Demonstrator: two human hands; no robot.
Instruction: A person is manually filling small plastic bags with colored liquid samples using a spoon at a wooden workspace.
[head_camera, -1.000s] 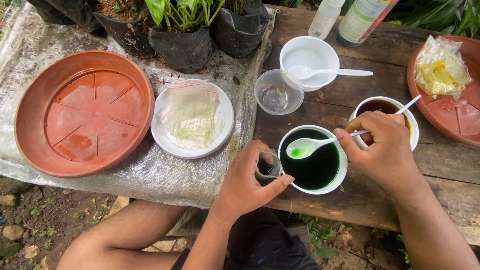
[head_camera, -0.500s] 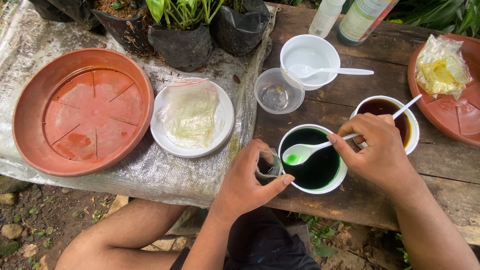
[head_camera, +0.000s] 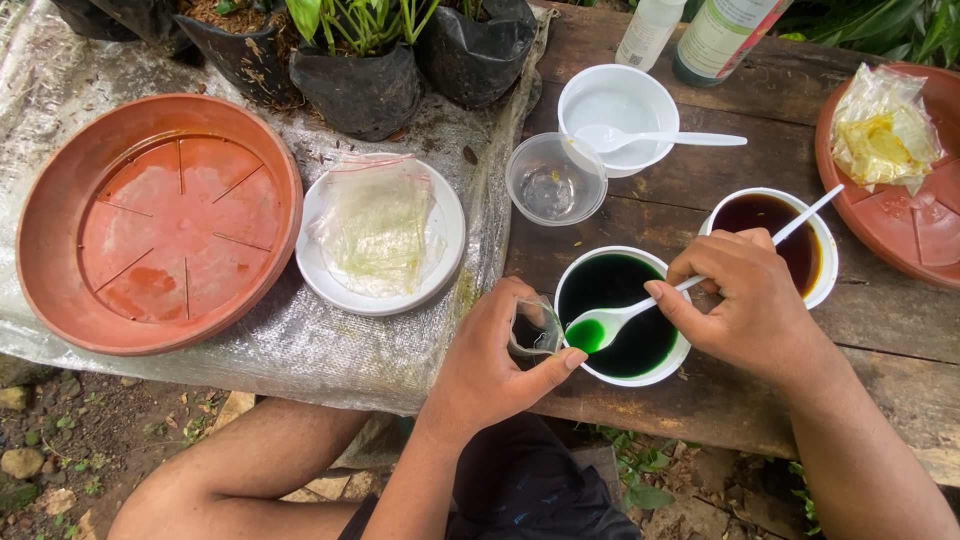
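The person's right hand (head_camera: 745, 305) pinches the handle of a white spoon (head_camera: 610, 322) between closed fingers, its bowl loaded with bright green liquid and held over the near-left rim of the bowl of dark green liquid (head_camera: 625, 315). The left hand (head_camera: 495, 365) curls around a small clear packet (head_camera: 535, 330) just left of that bowl, touching its rim, thumb and forefinger holding its mouth up by the spoon tip. By the look of it, the spoonful is drawn but not yet tipped in; the packet seems empty or nearly so, though that is hard to tell. Counted: three white bowls, the green one, a brown-filled one (head_camera: 775, 240) to its right and an empty-looking one (head_camera: 615, 115) beyond it, each with a spoon; one clear cup (head_camera: 552, 180); one white plate (head_camera: 380, 240) of plastic bags to the left; two terracotta saucers; two bottles.
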